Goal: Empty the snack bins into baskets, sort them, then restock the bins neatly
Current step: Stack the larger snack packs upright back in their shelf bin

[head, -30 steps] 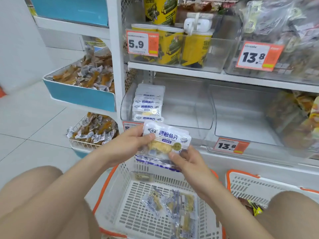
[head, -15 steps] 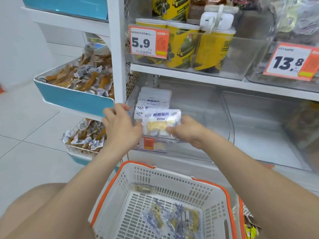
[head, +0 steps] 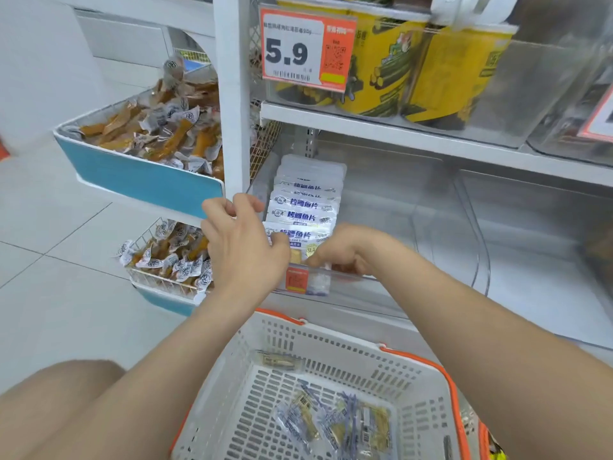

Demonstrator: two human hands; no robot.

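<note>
Packet point(head: 300, 236) stands on edge at the front left corner of the clear plastic bin point(head: 447, 227); long axis runs left to right, printed face towards the camera; flat glossy white pouch, blue Chinese characters, yellow contents visible through a lower window; matching packets point(head: 306, 197) are filed upright behind it. Left hand point(head: 242, 247): thumb on the packet's left end, fingers bent at the bin's left wall; grip cannot be told. Right hand point(head: 345, 254): fingers curled round the packet's right end. Orange price tag point(head: 305, 51) above reads 5.9.
</note>
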